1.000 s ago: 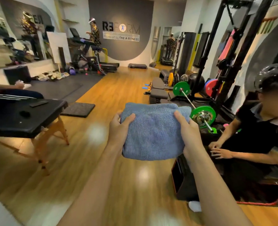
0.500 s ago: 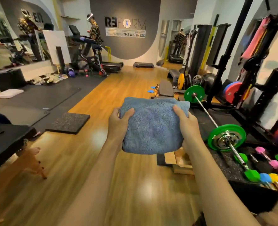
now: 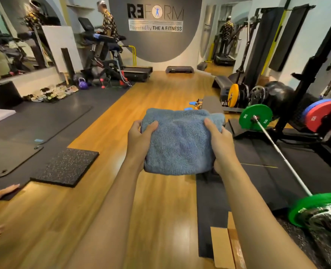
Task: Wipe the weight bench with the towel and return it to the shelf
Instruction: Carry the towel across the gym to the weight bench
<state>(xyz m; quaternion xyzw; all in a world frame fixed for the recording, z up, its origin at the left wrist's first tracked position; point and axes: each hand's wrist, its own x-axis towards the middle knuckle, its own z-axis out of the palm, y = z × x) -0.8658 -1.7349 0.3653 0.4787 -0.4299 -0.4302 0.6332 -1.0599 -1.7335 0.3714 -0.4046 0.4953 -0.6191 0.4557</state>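
A folded blue towel (image 3: 180, 142) is held out in front of me at chest height over the wooden floor. My left hand (image 3: 139, 140) grips its left edge, thumb on top. My right hand (image 3: 220, 144) grips its right edge the same way. Just beyond the towel a dark padded weight bench (image 3: 212, 104) lies low on the floor, its near end hidden behind the towel. No shelf can be made out for certain.
A barbell with green plates (image 3: 255, 117) runs along the right, beside a black rack (image 3: 304, 90). Black mats (image 3: 65, 167) lie on the left. A cardboard box (image 3: 224, 247) sits near my right forearm. A person stands on a treadmill (image 3: 135, 72) at the back. Bare feet (image 3: 3, 192) show at the left edge.
The view has moved forward and turned left through the gym. The black table and the seated person have dropped out of view. The towel stays gripped in both hands.
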